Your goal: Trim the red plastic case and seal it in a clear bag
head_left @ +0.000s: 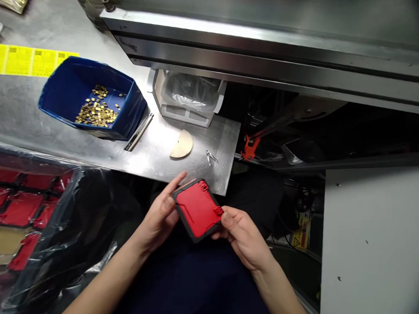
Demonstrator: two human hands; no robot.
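Observation:
A square red plastic panel with a black rim (200, 211) is held between my two hands, tilted, just off the front edge of the metal table. My left hand (163, 208) grips its left side with the thumb on the rim and the index finger stretched out along the top. At the lower right corner, my right hand (239, 230) pinches the panel beside a small red latch-like piece (218, 211). A similar red piece (204, 185) sits at the panel's upper corner. The fingers beneath the panel are partly hidden.
On the metal table (146, 155) stand a blue bin (133, 105) with small brass pieces (98, 111) and a grey bin (186, 113) lined with clear plastic. A half-round wooden piece (181, 144) and small metal pins (211, 157) lie nearer. Wrapped red panels (20, 209) fill a box at left.

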